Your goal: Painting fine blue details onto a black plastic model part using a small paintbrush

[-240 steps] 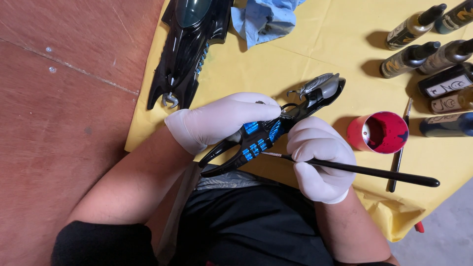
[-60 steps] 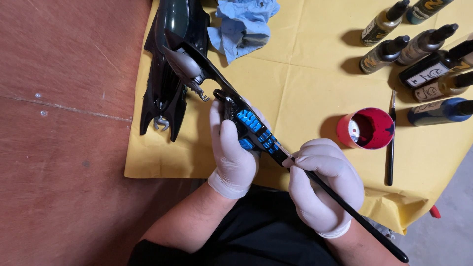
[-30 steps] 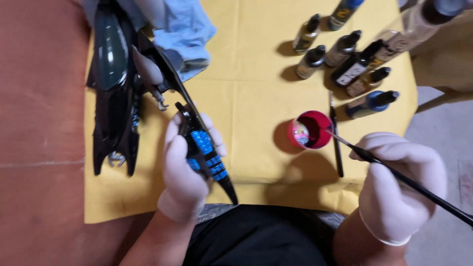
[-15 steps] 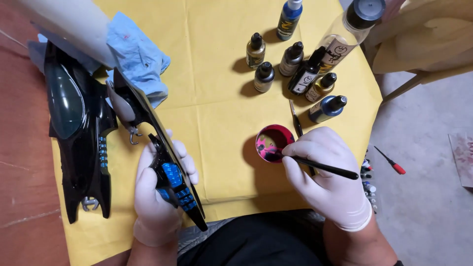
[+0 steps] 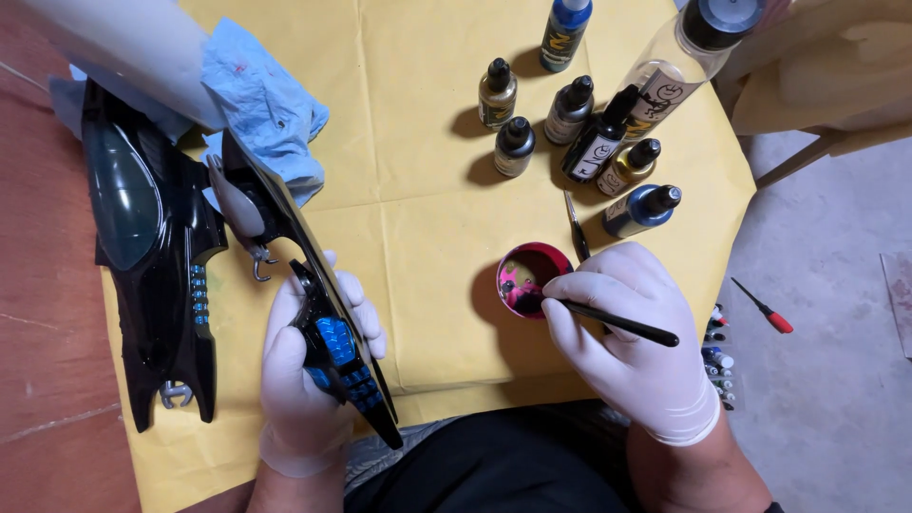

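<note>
On the yellow paper, your left hand grips a black toy part with blue squares, your right hand pinches a thin black brush, tip in the red paint cup, small dark labelled bottles behind it.

we can't see the brush tip inside the red cup; the tall bottle runs off the top edge.

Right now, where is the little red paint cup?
In the head view, the red paint cup sits on the yellow paper right of centre, just left of the right hand, below the paint bottles.
</note>
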